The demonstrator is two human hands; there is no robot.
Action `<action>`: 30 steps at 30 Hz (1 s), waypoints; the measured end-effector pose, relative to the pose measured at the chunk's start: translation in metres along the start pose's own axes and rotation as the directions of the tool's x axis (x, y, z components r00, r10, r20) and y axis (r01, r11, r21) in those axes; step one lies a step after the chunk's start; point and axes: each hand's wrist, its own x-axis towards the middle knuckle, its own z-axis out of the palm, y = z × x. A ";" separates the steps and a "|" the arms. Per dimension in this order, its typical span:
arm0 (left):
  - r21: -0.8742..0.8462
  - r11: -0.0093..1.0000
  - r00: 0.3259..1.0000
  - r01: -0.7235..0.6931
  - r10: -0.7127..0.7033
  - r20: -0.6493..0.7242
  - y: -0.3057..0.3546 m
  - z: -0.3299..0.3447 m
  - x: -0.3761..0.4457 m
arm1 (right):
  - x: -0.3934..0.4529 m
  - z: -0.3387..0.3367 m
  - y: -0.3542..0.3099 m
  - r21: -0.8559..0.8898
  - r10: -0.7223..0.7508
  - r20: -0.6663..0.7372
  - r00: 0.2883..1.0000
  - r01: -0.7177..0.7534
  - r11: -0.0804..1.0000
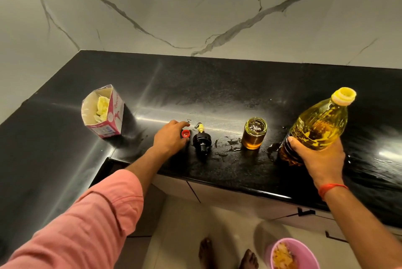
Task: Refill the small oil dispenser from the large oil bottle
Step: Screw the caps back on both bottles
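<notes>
Black stone desk (217, 86) under a marbled wall. Right hand (322, 160) grips the large oil bottle (315, 129) low on its body, long axis tilted, uncapped mouth up and away. Left hand (171, 138) curls round a red cap (185, 133). Between the hands stands the open small oil dispenser (254, 133), upright; its black spout top (201, 139) lies just beside the left hand. An open carton (104, 112) sits beyond it.

A home kitchen: black stone counter (217, 86), marble backsplash (195, 18), cabinets (239, 199) below.
</notes>
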 end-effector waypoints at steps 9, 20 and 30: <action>-0.027 0.999 0.999 0.040 -0.040 -0.033 0.005 -0.002 0.008 | 0.002 0.001 0.004 0.015 -0.003 -0.006 1.000 0.003 1.000; -0.681 0.730 0.968 -0.052 -0.131 -0.215 0.074 -0.089 0.011 | 0.005 0.000 0.006 0.019 0.048 -0.025 0.999 -0.048 0.999; -0.865 0.361 0.892 -0.350 0.410 -0.190 0.239 -0.136 -0.041 | 0.005 -0.002 0.005 0.023 0.059 -0.006 0.998 -0.059 0.998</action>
